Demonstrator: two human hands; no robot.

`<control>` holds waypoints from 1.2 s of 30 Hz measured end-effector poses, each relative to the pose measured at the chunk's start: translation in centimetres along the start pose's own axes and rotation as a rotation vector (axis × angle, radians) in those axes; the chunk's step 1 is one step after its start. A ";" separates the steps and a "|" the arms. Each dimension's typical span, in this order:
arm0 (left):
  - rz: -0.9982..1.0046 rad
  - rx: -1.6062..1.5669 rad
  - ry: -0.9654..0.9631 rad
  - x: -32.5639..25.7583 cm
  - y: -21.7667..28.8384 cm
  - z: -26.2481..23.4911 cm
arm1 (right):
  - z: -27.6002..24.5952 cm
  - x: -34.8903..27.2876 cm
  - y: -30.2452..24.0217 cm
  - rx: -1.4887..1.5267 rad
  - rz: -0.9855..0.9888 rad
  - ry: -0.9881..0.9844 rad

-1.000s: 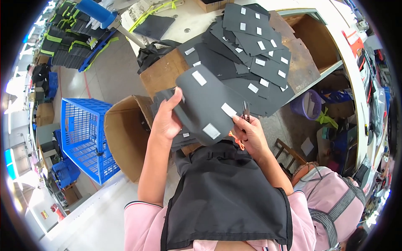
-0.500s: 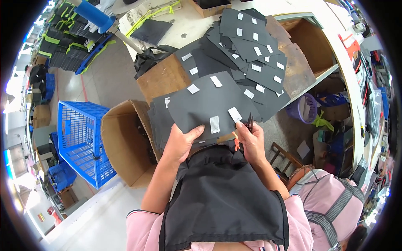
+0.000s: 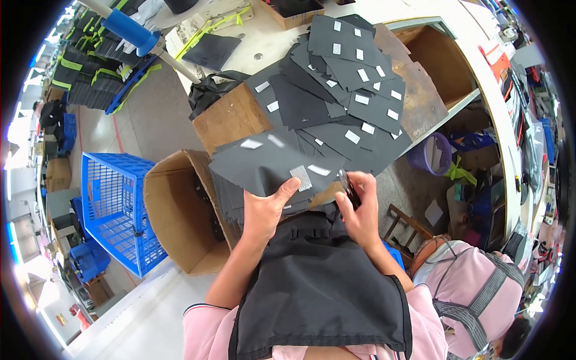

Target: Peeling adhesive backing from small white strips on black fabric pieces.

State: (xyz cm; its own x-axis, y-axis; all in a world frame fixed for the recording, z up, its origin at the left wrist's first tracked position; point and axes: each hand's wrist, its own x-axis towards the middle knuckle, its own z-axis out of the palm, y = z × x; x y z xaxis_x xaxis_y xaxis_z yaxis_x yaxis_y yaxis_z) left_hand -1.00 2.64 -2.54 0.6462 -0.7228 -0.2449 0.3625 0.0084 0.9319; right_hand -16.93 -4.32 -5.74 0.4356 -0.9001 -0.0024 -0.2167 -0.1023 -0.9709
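My left hand (image 3: 263, 215) grips the near edge of a dark grey fabric panel (image 3: 255, 168), thumb on top beside a white ribbed patch (image 3: 300, 178). The panel sags and looks smeared by motion; more white patches show on its upper side. It hangs over a stack of similar panels (image 3: 227, 201). Just off the panel's right end, my right hand (image 3: 362, 210) is closed around small dark scissors (image 3: 349, 185), their tips pointing away from me. Its fingers hide most of the handles. Farther off, a spread pile of patched panels (image 3: 333, 69) covers the worktable.
An open cardboard box (image 3: 174, 225) stands at the left, beside a blue plastic crate (image 3: 114, 204). Brown boards (image 3: 231, 120) lie under the panels. A purple basket (image 3: 433, 155) sits below the table at the right. Another person in pink (image 3: 474, 294) is close at my right.
The panel's far edge has dropped and swung toward me and to the left. My right hand has come off its right edge, and the scissors have turned in my fingers.
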 end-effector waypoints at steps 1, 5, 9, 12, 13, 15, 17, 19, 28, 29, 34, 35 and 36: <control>-0.001 0.000 0.002 -0.1 -0.1 0.0 | -0.2 -0.3 -1.0 -0.103 -0.143 0.003; -0.033 0.023 0.012 -0.4 -0.1 0.3 | -0.3 -0.4 -2.4 -0.327 -0.460 -0.084; -0.019 0.042 0.005 -0.8 -0.1 0.8 | 0.3 0.1 -2.6 -0.322 -0.456 -0.050; -0.010 -0.021 0.030 -0.8 0.4 1.2 | 0.3 0.1 -2.6 -0.352 -0.487 -0.022; -0.011 -0.023 0.031 -0.8 0.4 1.2 | 0.3 0.1 -2.4 -0.367 -0.514 -0.018; -0.026 -0.040 0.049 -0.7 0.4 1.2 | 0.1 0.0 -2.2 -0.383 -0.542 -0.013; -0.039 -0.032 0.029 -0.7 0.6 1.2 | -0.3 -0.3 -2.2 -0.335 -0.551 0.041; -0.053 -0.021 0.009 -0.9 0.7 1.1 | -0.2 -0.2 -2.8 -0.349 -0.535 0.019; -0.069 0.021 -0.003 -0.8 0.8 1.0 | -0.3 0.1 -3.0 -0.346 -0.549 0.018; -0.076 0.014 -0.003 -0.8 0.7 0.8 | -0.4 0.2 -3.1 -0.305 -0.474 -0.010; -0.043 0.066 -0.091 -0.7 0.1 -1.0 | -1.7 2.5 -0.3 0.173 0.190 -0.106; -0.074 0.045 -0.083 -0.6 -0.2 -1.5 | -1.5 3.4 0.1 0.294 0.384 -0.174; -0.105 0.022 -0.079 -0.5 -0.4 -1.6 | -1.5 3.9 1.1 0.476 0.541 -0.252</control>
State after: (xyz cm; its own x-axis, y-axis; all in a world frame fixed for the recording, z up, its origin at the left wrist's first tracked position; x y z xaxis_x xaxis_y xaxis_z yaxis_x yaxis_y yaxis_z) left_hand -0.37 4.07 -3.22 0.5503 -0.7709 -0.3208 0.4105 -0.0848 0.9079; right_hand -16.84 -8.55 -6.46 0.5747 -0.6433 -0.5058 -0.0811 0.5703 -0.8174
